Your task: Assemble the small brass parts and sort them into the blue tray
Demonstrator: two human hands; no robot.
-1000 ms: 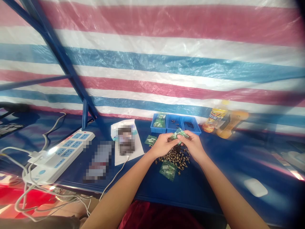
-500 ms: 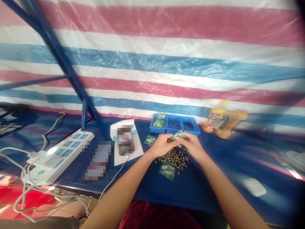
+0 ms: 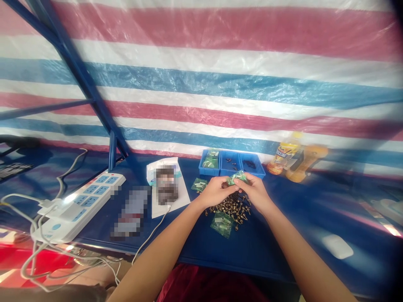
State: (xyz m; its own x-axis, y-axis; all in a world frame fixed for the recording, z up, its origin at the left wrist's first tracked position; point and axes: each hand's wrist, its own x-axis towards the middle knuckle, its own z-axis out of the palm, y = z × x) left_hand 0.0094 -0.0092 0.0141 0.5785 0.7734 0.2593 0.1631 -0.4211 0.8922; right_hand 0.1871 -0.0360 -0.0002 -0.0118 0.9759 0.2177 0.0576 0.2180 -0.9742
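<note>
Between my two hands is a small green plastic bag [image 3: 237, 178] with pale pieces in it. My left hand [image 3: 216, 191] pinches its left side, and my right hand [image 3: 254, 189] grips the right side with the thumb across it. Under and just in front of the hands lies a pile of brass-coloured screw-like parts [image 3: 231, 208]. A second green bag [image 3: 222, 224] rests at the near edge of that pile. Another green bag [image 3: 199, 184] lies left of my left hand. What exactly the bags contain is too small to make out.
Behind the hands stand blue bins [image 3: 209, 171], one holding green bags, the others small dark parts. Two orange drink bottles [image 3: 284, 157] are at the back right. A white power strip [image 3: 85, 205] with cables, a paper sheet [image 3: 184, 197] and a white rounded object [image 3: 338, 246] lie on the table.
Both hands stay in nearly the same place with the green bag between them. The fingers and bag have shifted only slightly; the rest looks the same.
</note>
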